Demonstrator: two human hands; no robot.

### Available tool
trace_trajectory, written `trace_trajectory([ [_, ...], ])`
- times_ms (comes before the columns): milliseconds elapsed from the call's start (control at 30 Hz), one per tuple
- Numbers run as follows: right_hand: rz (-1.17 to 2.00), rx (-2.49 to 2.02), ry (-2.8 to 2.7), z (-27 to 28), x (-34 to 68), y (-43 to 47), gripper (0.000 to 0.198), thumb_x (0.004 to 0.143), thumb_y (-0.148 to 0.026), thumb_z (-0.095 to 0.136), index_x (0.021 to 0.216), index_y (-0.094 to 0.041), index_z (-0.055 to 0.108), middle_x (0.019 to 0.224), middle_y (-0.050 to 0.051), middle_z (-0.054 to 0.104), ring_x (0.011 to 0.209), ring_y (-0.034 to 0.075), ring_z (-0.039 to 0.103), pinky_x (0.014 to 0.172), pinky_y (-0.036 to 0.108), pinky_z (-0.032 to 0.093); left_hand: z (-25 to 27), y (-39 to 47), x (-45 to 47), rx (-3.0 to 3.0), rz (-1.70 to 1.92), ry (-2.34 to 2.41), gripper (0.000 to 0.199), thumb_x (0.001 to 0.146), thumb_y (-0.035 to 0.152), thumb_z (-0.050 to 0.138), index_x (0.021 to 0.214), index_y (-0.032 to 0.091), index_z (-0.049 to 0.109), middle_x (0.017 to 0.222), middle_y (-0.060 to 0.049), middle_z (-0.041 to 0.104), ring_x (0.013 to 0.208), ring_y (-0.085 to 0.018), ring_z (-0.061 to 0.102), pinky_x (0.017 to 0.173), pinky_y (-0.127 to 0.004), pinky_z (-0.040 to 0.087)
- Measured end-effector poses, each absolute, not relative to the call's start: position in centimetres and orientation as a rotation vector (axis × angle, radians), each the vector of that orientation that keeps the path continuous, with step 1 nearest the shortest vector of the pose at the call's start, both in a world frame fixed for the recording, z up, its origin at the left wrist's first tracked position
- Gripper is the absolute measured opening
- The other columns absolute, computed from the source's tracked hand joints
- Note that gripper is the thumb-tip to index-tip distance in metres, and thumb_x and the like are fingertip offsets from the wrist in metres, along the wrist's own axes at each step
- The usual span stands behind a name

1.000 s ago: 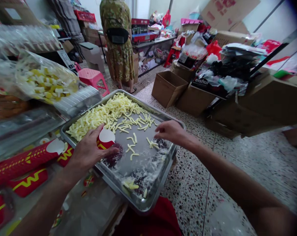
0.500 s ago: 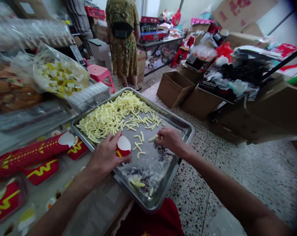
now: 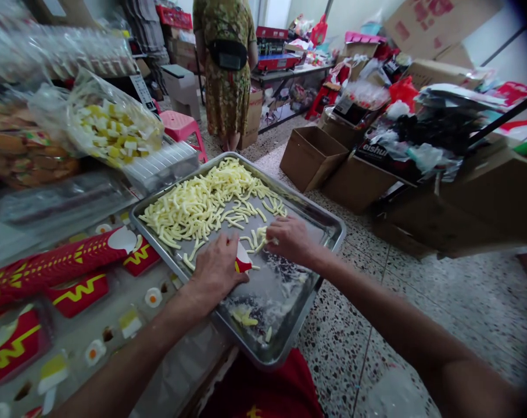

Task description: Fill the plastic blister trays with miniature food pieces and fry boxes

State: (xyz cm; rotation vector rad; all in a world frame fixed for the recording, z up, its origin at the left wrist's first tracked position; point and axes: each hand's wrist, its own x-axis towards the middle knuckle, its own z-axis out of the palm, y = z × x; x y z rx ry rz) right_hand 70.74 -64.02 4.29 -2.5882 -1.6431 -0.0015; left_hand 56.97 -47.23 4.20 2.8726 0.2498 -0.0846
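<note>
A large metal tray (image 3: 304,325) holds a heap of pale yellow, fry-like sticks (image 3: 211,194), with loose ones scattered over its middle. My left hand (image 3: 217,262) is closed around a small red and white fry carton (image 3: 243,265), tilted low over the tray; much of it is hidden behind my fingers. Close to the carton's right side, my right hand (image 3: 291,237) has its fingers bunched on a few pale fry-like sticks (image 3: 260,238). White powder and crumbs (image 3: 244,316) lie in the near part of the tray.
On the left, a patterned table holds a stack of red cartons (image 3: 63,255) and several single red cartons (image 3: 82,293). Behind them is a bag of yellow-white pieces (image 3: 115,130). A person (image 3: 226,69) stands beyond a pink stool (image 3: 182,126). Cardboard boxes (image 3: 313,157) stand at right.
My left hand has moved the carton right and slightly up toward the loose sticks. My right hand has shifted left, bringing sticks close to it.
</note>
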Motion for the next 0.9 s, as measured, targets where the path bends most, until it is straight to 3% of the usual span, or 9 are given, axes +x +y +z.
trace_trajectory([
  [200,0.147,-2.316,-1.907,5.0,64.1,-63.1,0.016,0.085,-0.007,0.065,0.098,-0.015,0.067,0.102,0.009,0.07,0.086,0.022,0.063,0.077,0.032,0.044,2.0,-47.1,56.1,2.548,-0.033,-0.024,0.078,0.063,0.02,0.082,0.135,0.021,0.054,0.12,-0.011,0.063,0.111,-0.029,0.062,0.096,-0.04,0.051],
  [333,0.176,-2.1,-1.668,4.3,62.5,-64.5,0.033,0.088,0.002,0.055,0.114,-0.017,0.066,0.121,0.01,0.068,0.111,0.022,0.061,0.095,0.033,0.047,1.5,-46.7,55.4,2.366,0.077,0.05,0.082,0.062,0.023,0.083,0.138,0.017,0.053,0.125,-0.013,0.063,0.114,-0.03,0.06,0.101,-0.044,0.049],
  [400,0.109,-2.009,-1.465,3.8,62.3,-65.3,0.036,0.092,0.001,0.049,0.115,-0.02,0.066,0.125,0.009,0.068,0.115,0.021,0.061,0.099,0.034,0.047,1.6,-46.9,55.3,2.329,0.141,0.102,0.084,0.061,0.024,0.084,0.138,0.015,0.053,0.125,-0.013,0.063,0.115,-0.03,0.059,0.103,-0.045,0.048],
  [567,0.08,-2.07,-1.206,2.8,61.7,-63.9,0.016,0.093,-0.008,0.055,0.087,-0.021,0.063,0.089,0.004,0.07,0.081,0.018,0.063,0.077,0.029,0.047,1.5,-48.3,55.5,2.288,0.231,-0.022,0.071,0.064,0.02,0.08,0.131,0.02,0.058,0.127,-0.011,0.065,0.12,-0.031,0.059,0.108,-0.046,0.046],
  [667,0.197,-1.99,-1.16,3.7,61.4,-62.1,0.018,0.087,-0.004,0.053,0.083,-0.021,0.057,0.086,0.001,0.066,0.076,0.016,0.058,0.071,0.026,0.045,1.3,-48.2,55.3,2.271,0.323,-0.014,0.062,0.067,0.017,0.075,0.127,0.02,0.061,0.125,-0.01,0.066,0.119,-0.029,0.06,0.108,-0.043,0.046],
  [833,0.259,-1.748,-1.001,6.0,64.4,-62.7,0.004,0.091,-0.022,0.06,0.088,-0.021,0.059,0.096,0.003,0.068,0.084,0.015,0.062,0.075,0.027,0.05,2.3,-45.3,55.4,2.245,0.388,0.108,0.083,0.062,0.037,0.09,0.136,0.025,0.054,0.129,-0.007,0.062,0.12,-0.029,0.058,0.108,-0.043,0.045],
  [900,0.164,-1.901,-0.856,5.8,66.4,-63.8,0.012,0.092,-0.031,0.065,0.091,-0.02,0.065,0.092,0.004,0.07,0.08,0.016,0.063,0.07,0.027,0.048,2.7,-43.7,56.1,2.182,0.437,0.149,0.09,0.06,0.043,0.092,0.138,0.025,0.052,0.136,-0.008,0.06,0.125,-0.029,0.057,0.11,-0.042,0.043],
])
